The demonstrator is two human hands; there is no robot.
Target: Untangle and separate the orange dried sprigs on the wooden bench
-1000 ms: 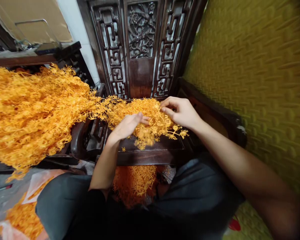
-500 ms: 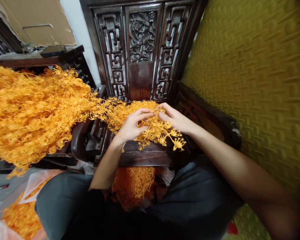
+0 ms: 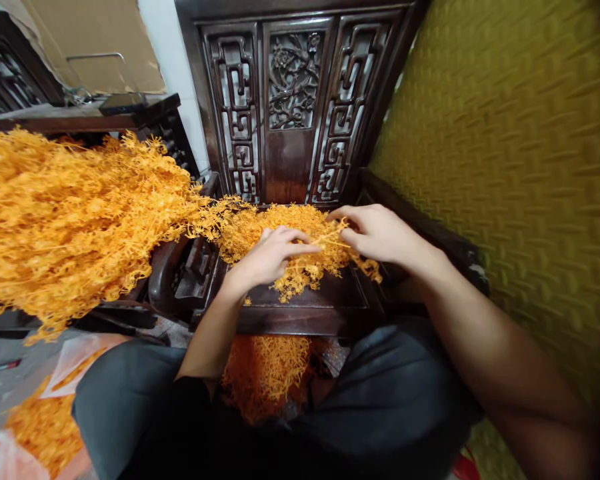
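Note:
On the dark wooden seat lies a heap of orange plastic sprigs with small spiky star-shaped tips. My right hand is closed over the heap's right side, pinching an orange plastic sprig whose tips hang below the fingers. Thin orange stems stretch from it toward my left hand. The left thumb and forefinger come together at those stems, just in front of the heap; the exact contact at the fingertips is blurred.
A large pile of orange sprigs rises at the left beside the curved armrest. More orange pieces sit below the seat, and others fill a plastic bag at lower left. A yellow textured mat stands along the right.
My right hand has moved right, away from the left, with the sprig drawn along. The left hand has turned flatter, its fingers pointing right. The camera view has shifted slightly.

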